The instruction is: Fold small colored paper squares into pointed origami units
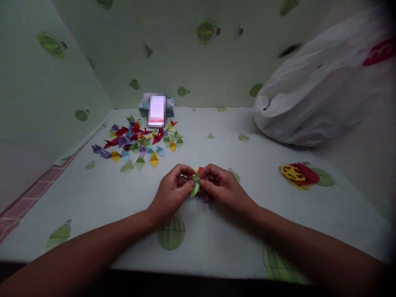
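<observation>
Head view: The small box (144, 108) at the back of the tabletop (235, 235) has a blurred patch over its front, so no words on it can be read. The big white plastic bag (315, 95) at the back right has red print near its top, but it is too smeared to read. The cloth on the tabletop has green balloons printed on it.

Both arms come in from the bottom edge and meet near the middle of the tabletop. The left hand (171, 192) is curled, and its thumb and first fingers pinch the green paper piece (195, 185). The right hand (222, 186) is curled the same way and pinches the same piece from the other side. The fingertips of the two hands nearly touch. The green paper piece is folded to a point that hangs down between the hands, just over the tabletop. A bit of red paper (201, 169) peeks out at its top.

A pile of small folded paper shapes (139, 142) in red, purple, yellow, blue and green lies at the back left, in front of the box and well apart from the hands. A red and yellow patch (298, 175) lies flat on the right; I cannot tell if it is paper or print
</observation>
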Tool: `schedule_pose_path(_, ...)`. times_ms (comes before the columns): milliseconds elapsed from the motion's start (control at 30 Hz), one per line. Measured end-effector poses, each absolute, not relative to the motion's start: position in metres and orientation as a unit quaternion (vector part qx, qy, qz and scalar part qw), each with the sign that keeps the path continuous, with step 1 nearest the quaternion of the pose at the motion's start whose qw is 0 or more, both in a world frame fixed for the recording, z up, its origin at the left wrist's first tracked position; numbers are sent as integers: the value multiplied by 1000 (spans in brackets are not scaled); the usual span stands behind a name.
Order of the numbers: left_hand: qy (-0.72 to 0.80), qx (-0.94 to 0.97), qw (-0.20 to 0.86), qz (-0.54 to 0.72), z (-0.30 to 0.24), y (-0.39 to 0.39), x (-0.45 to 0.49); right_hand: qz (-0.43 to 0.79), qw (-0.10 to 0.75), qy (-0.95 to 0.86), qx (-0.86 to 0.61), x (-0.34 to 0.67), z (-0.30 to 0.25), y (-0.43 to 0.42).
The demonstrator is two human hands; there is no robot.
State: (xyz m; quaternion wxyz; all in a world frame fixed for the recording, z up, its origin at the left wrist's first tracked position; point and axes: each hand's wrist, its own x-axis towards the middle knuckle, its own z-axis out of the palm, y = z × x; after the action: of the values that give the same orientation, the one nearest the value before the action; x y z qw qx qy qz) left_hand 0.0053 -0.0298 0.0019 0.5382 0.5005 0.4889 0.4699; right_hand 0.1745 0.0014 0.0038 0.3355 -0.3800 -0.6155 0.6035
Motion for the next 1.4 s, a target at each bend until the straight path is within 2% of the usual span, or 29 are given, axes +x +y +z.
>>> schedule_pose_path(567,510,546,465,474,3,-32,7,519,355,-669,-395,174,-2,1)
schedule_pose_path(833,507,550,469,469,3,-32,7,467,366,-702,-394,174,-3,-3)
schedule_pose_path(967,493,562,475,465,7,-32,5,553,365,-640,-388,175,2,-1)
schedule_pose_path(1067,477,545,513,461,6,-32,3,650,363,-550,-378,175,6,2)
schedule_pose_path(1233,448,510,572,460,3,-28,5,726,369,-466,-347,174,6,4)
schedule_pose_path(1400,471,529,522,475,3,-27,5,749,367,-440,-333,173,5,4)
